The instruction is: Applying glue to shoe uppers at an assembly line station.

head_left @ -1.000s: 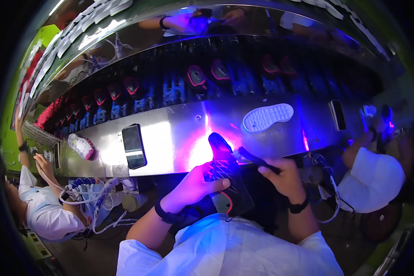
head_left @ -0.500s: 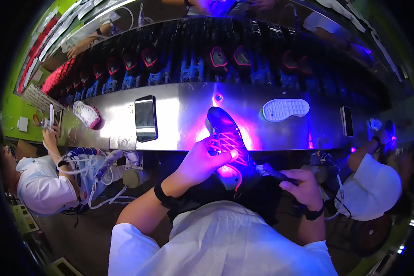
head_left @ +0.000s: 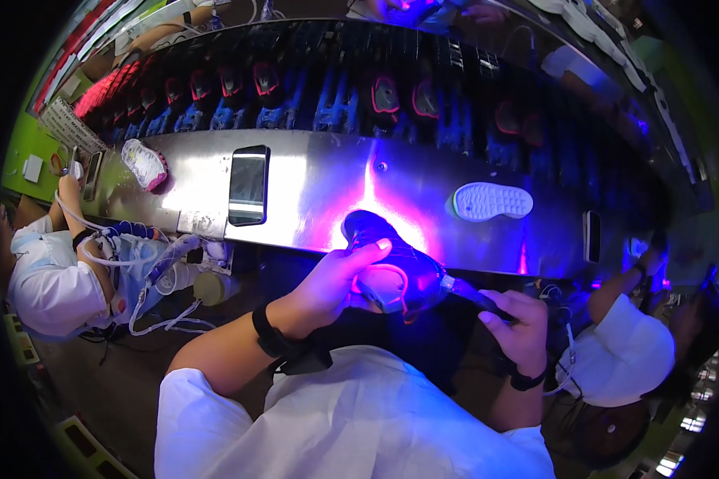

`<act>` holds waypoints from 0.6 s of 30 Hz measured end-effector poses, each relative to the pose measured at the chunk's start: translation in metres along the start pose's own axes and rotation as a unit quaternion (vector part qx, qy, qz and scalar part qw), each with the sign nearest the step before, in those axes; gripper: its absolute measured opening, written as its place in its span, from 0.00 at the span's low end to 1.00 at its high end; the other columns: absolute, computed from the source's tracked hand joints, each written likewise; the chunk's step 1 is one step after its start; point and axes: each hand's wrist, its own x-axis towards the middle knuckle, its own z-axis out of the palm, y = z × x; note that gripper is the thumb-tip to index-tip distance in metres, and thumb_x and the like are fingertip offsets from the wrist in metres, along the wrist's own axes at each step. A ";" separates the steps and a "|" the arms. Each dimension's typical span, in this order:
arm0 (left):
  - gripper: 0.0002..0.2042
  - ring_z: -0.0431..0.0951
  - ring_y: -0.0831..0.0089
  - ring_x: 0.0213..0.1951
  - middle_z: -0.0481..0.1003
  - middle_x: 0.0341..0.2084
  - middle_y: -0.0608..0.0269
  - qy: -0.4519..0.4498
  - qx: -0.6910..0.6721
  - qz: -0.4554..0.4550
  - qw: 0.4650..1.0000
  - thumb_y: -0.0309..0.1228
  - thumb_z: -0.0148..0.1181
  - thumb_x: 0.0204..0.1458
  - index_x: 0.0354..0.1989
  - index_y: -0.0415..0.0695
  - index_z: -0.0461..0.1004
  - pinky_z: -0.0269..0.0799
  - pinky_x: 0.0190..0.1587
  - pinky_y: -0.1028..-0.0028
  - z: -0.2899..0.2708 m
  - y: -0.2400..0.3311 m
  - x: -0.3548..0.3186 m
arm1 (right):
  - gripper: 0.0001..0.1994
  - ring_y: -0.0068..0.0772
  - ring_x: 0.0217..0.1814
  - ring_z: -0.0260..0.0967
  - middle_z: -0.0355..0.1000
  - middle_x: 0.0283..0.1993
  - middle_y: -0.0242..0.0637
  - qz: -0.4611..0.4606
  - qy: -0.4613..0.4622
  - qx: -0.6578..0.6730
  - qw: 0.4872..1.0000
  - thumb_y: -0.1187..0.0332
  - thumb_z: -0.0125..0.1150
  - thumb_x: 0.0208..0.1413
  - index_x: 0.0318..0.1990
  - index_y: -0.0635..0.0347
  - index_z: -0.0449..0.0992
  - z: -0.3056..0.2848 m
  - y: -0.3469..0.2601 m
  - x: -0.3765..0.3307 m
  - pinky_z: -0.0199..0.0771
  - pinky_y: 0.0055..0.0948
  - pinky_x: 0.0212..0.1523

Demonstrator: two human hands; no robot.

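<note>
Head view, centre: dark shoe (head_left: 391, 263) under violet light, at the steel counter (head_left: 311, 176) edge.
Left hand (head_left: 339, 275): fingers wrapped over the shoe.
Right hand (head_left: 515, 323): closed around a dark tool (head_left: 475, 294) touching the shoe.
Upper right: white sole (head_left: 491, 201).

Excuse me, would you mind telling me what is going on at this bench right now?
A person holds a dark shoe in the left hand at the edge of a metal bench, lit by violet light. The right hand has a grip on a dark pen-like tool pointed at the shoe. A white sole and a phone lie on the bench. Other workers sit on either side.
</note>
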 end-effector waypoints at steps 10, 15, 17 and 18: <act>0.27 0.83 0.63 0.44 0.79 0.45 0.55 -0.117 -0.272 -0.102 0.950 0.50 0.60 0.63 0.61 0.43 0.69 0.86 0.39 0.72 -0.002 -0.017 0.009 | 0.20 0.26 0.20 0.62 0.74 0.28 0.34 -0.078 0.011 -0.072 0.994 0.73 0.75 0.48 0.51 0.55 0.85 -0.022 -0.005 0.034 0.62 0.26 0.24; 0.27 0.84 0.51 0.44 0.78 0.45 0.43 -0.227 -0.446 -0.175 0.848 0.47 0.59 0.64 0.62 0.38 0.67 0.90 0.41 0.67 -0.009 -0.027 0.009 | 0.20 0.26 0.21 0.64 0.74 0.29 0.34 -0.082 0.019 -0.058 0.995 0.73 0.75 0.48 0.51 0.54 0.85 -0.009 -0.002 0.038 0.64 0.26 0.25; 0.28 0.85 0.48 0.41 0.77 0.46 0.37 -0.213 -0.506 -0.263 0.794 0.48 0.56 0.65 0.63 0.37 0.66 0.90 0.40 0.65 -0.016 -0.029 0.007 | 0.20 0.29 0.27 0.70 0.75 0.29 0.37 -0.073 0.018 -0.044 0.996 0.75 0.75 0.45 0.49 0.60 0.85 0.000 -0.004 0.037 0.67 0.26 0.29; 0.28 0.85 0.48 0.41 0.77 0.46 0.37 -0.218 -0.507 -0.260 0.793 0.48 0.56 0.65 0.63 0.37 0.66 0.90 0.40 0.65 -0.018 -0.031 0.005 | 0.20 0.29 0.28 0.71 0.75 0.30 0.37 -0.062 0.015 -0.040 0.997 0.76 0.75 0.44 0.49 0.60 0.84 0.006 -0.005 0.036 0.68 0.27 0.30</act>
